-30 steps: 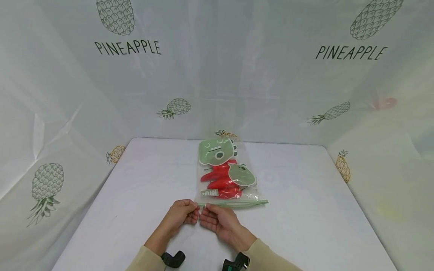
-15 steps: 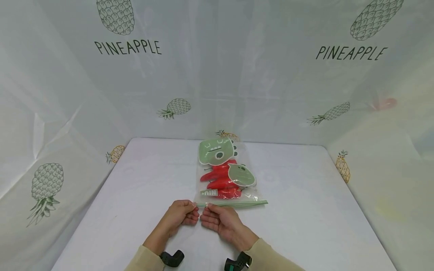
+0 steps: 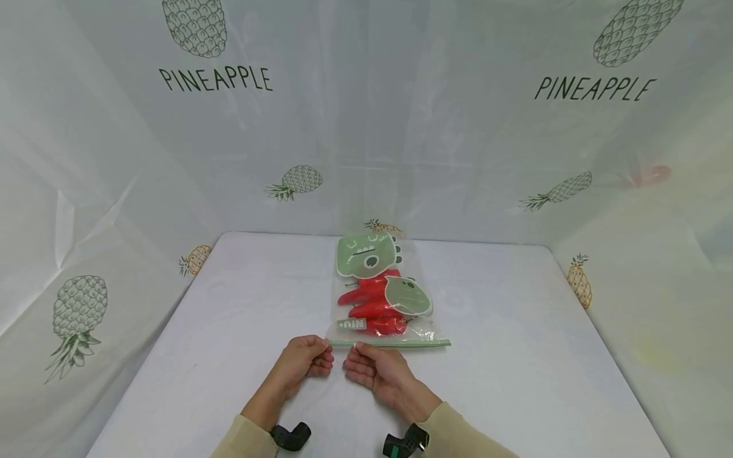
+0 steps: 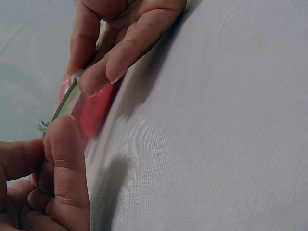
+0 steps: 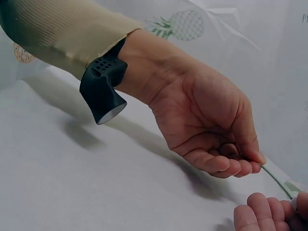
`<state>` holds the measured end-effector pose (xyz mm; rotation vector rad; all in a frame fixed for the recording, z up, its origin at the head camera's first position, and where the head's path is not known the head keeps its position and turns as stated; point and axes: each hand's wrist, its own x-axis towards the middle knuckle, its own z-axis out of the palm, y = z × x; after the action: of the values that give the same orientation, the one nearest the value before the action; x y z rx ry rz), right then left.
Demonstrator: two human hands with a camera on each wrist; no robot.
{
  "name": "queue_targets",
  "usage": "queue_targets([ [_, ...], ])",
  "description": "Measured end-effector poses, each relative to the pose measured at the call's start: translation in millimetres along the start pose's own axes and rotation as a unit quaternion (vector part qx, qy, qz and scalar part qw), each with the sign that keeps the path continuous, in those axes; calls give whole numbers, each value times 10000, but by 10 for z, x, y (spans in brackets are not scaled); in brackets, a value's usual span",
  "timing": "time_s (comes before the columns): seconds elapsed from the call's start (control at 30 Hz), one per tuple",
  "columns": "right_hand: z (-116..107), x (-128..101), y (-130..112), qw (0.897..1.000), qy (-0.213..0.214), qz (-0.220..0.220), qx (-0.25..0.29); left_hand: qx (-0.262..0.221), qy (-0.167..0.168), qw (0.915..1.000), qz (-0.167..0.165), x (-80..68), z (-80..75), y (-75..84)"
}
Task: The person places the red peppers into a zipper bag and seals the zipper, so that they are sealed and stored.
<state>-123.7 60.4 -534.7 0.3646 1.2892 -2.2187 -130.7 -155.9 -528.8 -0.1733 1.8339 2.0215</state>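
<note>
Zip bag seal strip is pinched at its left end by left hand and right hand; seal could be left gapped if either grip slips off.

The head view looks down and forward over the table. Both wrist views sit low and close, sharing the green zip strip.

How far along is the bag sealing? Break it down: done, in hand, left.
Done: the red peppers lie inside the clear bag. In hand: the left hand and right hand pinch the green zip strip near its left end. Left: likely the strip to the right, which no finger touches.
</note>
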Motion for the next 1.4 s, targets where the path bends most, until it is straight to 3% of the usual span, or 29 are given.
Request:
queue_targets([
  [0.57, -94, -12, -40, 9998, 155, -42, 67, -12, 427, 9991, -47, 50, -62, -52],
  [1.4, -425, -150, -183, 9990, 347, -259, 93, -16, 558, 9984, -30, 35, -107, -44],
])
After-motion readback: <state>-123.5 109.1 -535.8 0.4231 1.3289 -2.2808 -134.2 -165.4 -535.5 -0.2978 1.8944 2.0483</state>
